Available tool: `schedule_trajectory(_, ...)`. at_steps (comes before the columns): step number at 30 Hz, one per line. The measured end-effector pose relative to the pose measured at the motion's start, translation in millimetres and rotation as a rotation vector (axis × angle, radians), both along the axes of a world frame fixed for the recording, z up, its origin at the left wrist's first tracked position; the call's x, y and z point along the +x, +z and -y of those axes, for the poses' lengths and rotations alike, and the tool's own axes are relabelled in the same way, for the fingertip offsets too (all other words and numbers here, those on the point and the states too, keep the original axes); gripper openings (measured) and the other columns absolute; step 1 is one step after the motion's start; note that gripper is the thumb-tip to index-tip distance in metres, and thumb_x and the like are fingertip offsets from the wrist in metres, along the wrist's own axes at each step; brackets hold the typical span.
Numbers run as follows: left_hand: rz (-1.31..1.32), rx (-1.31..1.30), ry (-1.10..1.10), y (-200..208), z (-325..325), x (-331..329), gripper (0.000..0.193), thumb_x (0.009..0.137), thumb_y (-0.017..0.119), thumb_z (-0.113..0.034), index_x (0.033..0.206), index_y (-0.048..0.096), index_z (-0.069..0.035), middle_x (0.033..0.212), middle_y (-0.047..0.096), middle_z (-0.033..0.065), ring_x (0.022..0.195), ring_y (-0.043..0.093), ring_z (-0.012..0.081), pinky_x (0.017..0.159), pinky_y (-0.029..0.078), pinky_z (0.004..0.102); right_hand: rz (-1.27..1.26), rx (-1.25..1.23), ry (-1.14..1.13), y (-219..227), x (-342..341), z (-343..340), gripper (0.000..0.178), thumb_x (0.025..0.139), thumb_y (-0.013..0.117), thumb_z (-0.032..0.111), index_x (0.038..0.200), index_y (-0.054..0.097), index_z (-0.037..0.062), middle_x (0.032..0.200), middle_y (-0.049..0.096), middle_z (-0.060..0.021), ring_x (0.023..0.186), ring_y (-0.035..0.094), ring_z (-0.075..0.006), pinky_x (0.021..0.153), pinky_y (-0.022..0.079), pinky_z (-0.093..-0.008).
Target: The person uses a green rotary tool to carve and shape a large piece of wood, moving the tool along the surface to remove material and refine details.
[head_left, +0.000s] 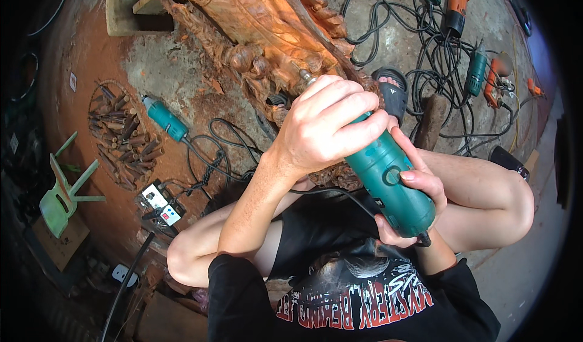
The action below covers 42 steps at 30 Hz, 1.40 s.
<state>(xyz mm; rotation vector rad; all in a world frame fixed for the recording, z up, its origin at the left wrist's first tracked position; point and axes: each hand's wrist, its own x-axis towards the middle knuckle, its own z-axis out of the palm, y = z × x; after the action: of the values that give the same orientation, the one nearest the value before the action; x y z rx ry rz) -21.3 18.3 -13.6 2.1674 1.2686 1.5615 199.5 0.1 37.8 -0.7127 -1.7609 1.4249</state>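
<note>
Both of my hands hold a green die grinder (385, 169), slanted from the upper left down to the lower right above my lap. My left hand (331, 123) wraps round its front end, with the fingers curled over the top. Farther back, my right hand (425, 187) grips the thick motor body, the thumb on one side and fingers on the other. The metal tip (305, 75) points at a brown-orange wood carving (255, 20) with relief figures. Whether the tip touches the wood cannot be told. A black cord (328, 190) runs over my lap.
Another green grinder (165, 120) lies at left, near a pile of brown stick-like pieces (124, 135), a white power strip (161, 205) and a tipped light-green chair (61, 202). At right are tangled cables (440, 56), an orange power tool (456, 8) and a sandal (393, 96) on a foot.
</note>
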Motion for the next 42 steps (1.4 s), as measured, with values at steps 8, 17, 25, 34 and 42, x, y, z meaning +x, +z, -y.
schedule_trajectory(8,0.062,0.108,0.154,26.3,-9.6,33.4,0.027,0.068,0.074,-0.015,0.094,0.074,-0.009,0.095,0.069,0.0063,0.082,0.068,0.0228,0.069,0.055,0.0336,0.229,-0.410,0.070,61.2,65.2,-46.8,0.068,0.094,0.075,0.020,0.151,0.044,0.0031,0.151,0.044,-0.0405,0.142,0.049,-0.0463,0.111,0.047,-0.0533)
schedule_trajectory(17,0.040,0.082,0.400,52.6,-18.0,65.0,0.027,0.074,0.074,-0.016,0.100,0.069,-0.012,0.092,0.066,0.0025,0.082,0.066,0.0220,0.070,0.054,0.0371,0.473,-0.294,0.517,136.3,88.6,-153.5,0.088,0.070,0.097,0.038,0.136,0.064,-0.0104,0.115,0.077,-0.0239,0.105,0.077,-0.0289,0.097,0.057,-0.0363)
schedule_trajectory(25,0.118,-0.067,0.080,55.1,41.4,99.5,0.029,0.069,0.074,-0.013,0.097,0.073,-0.008,0.098,0.069,0.0061,0.087,0.068,0.0255,0.073,0.055,0.0382,0.314,-0.321,0.694,94.0,160.3,-92.7,0.091,0.060,0.103,0.039,0.131,0.069,-0.0065,0.111,0.078,-0.0229,0.097,0.079,-0.0303,0.086,0.060,-0.0311)
schedule_trajectory(34,-0.228,-0.081,0.178,72.9,42.0,113.2,0.035,0.075,0.076,-0.012,0.109,0.072,-0.018,0.129,0.064,0.0044,0.136,0.052,0.0279,0.114,0.035,0.0541,0.066,-1.008,0.126,71.7,111.5,8.5,0.102,0.073,0.083,0.015,0.157,0.029,-0.0057,0.125,0.063,-0.0217,0.081,0.072,-0.0243,0.069,0.060,-0.0341)
schedule_trajectory(42,0.436,-0.717,1.073,1.8,86.1,40.2,0.098,0.091,0.081,-0.043,0.163,0.027,-0.003,0.160,0.034,0.0281,0.149,0.036,0.0442,0.124,0.028,0.0575,-0.344,-0.822,-0.141,49.2,110.1,24.8,0.076,0.085,0.073,0.031,0.141,0.043,-0.0101,0.133,0.055,-0.0294,0.066,0.067,-0.0233,0.048,0.056,-0.0308)
